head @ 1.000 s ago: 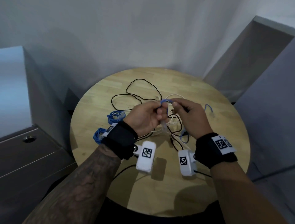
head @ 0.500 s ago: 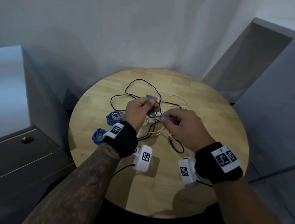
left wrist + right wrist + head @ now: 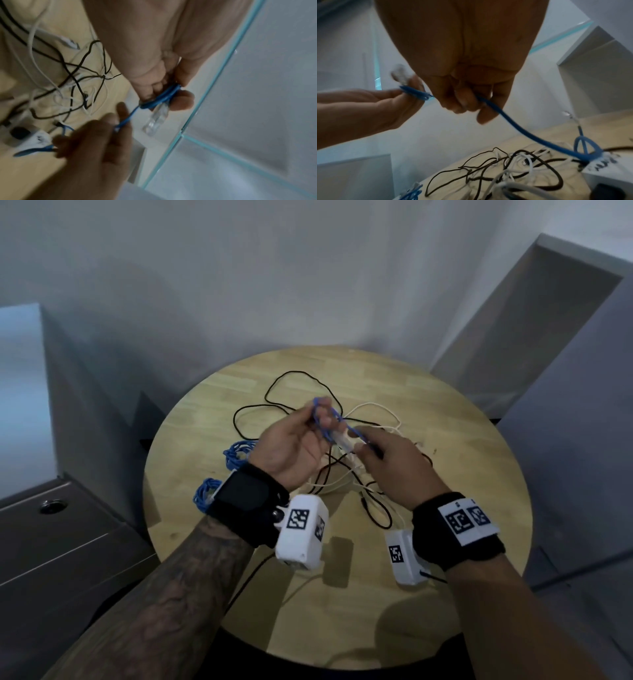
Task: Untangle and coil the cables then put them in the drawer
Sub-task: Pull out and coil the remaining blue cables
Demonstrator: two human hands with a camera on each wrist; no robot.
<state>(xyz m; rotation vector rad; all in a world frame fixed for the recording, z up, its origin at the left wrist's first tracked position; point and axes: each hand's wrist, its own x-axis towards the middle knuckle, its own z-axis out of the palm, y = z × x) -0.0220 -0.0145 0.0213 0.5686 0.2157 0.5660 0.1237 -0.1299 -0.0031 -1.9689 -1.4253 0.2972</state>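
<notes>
above the middle of the round wooden surface (image 3: 445, 594), held up between both hands: blue cable (image 3: 159, 97), a few turns wound round the fingers (image 3: 183, 100) of the left hand (image 3: 291, 450), clear plug (image 3: 156, 121) sticking out past the loops. left grip closed, fingers and thumb curled round the blue loops. right hand (image 3: 394, 467) just beside the left, grip closed, pinching the same cable between thumb and fingertips, a short taut run of blue between the two hands. beyond the right hand, the rest of the cable hanging down in a curve to the surface, a small loop and the other plug (image 3: 568, 115) lying near the white camera box (image 3: 607, 180).

beneath the hands, spread over the surface: black cable (image 3: 294, 378) in loose open loops, tangled with thin white cable (image 3: 376, 409). to the left, near the edge, two coiled blue bundles (image 3: 236, 453), one behind the left wrist and partly hidden by the black wristband (image 3: 246, 505). left of the surface, grey drawer unit (image 3: 61, 542) with a round recessed pull (image 3: 51, 506), drawers shut.
</notes>
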